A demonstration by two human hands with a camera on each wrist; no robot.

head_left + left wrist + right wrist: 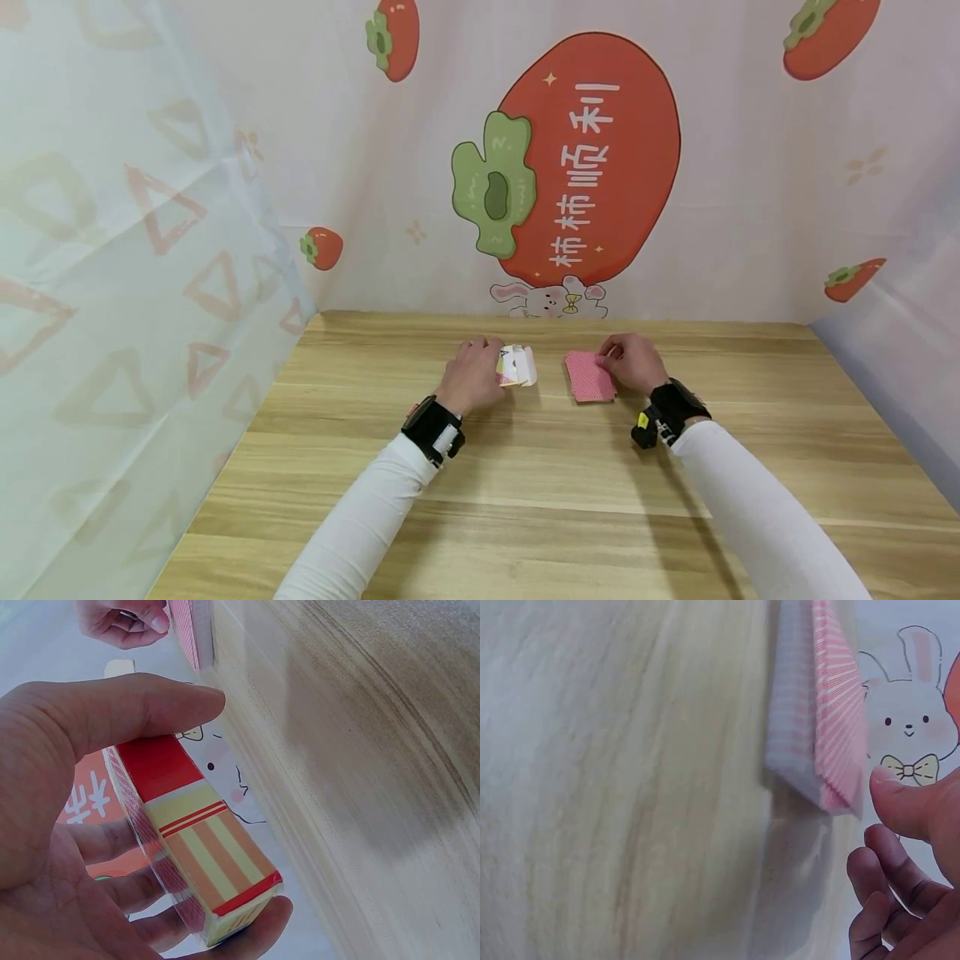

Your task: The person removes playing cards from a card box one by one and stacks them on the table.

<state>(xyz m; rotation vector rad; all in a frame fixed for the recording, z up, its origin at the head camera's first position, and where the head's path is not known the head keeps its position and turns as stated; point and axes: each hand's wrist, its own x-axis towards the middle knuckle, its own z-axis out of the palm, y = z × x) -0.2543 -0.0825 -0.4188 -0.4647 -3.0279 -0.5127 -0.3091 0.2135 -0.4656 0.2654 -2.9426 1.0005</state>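
Observation:
In the head view my left hand (472, 375) grips a small playing-card box (514, 367), its white flap standing open at the right end. The left wrist view shows the hand's thumb and fingers around that box (214, 840), with red and striped sides. To its right a deck of playing cards (589, 377) lies on the table, red-patterned backs up. My right hand (633, 362) is at the deck's right edge. In the right wrist view its loosely bent fingers hold nothing and the thumb is apart from the deck (836, 727), whose top cards are slightly fanned.
The wooden table (555, 517) reaches back to a hanging cloth (720, 208) printed with persimmons and a rabbit. Another patterned cloth (135, 333) hangs on the left. A black wrist camera (435, 429) is strapped to the left wrist and another (667, 412) to the right.

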